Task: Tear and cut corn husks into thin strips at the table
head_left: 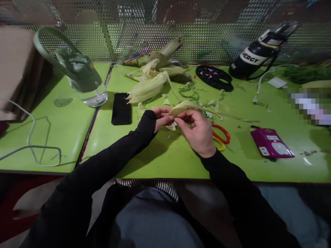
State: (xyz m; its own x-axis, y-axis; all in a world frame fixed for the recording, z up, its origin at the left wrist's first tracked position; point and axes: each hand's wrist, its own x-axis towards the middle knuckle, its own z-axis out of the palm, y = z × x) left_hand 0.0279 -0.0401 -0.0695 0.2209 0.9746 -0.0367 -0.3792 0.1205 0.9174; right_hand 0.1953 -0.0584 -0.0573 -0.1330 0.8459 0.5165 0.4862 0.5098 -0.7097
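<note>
My left hand and my right hand meet at the middle of the green table, both pinching one end of a pale yellow-green corn husk strip. The strip's thin tail trails off to the right past my right hand. Just behind lies a pile of corn husks, with drier brownish husks further back. Green scraps are scattered close beyond my fingers. Scissors with red and yellow handles lie beside my right hand, their blades hidden beneath it.
A black phone lies left of my hands, near a green water bottle. Right are a purple power socket, a black palette-shaped tray, a black bottle and a white cable. Perforated metal mesh borders the back.
</note>
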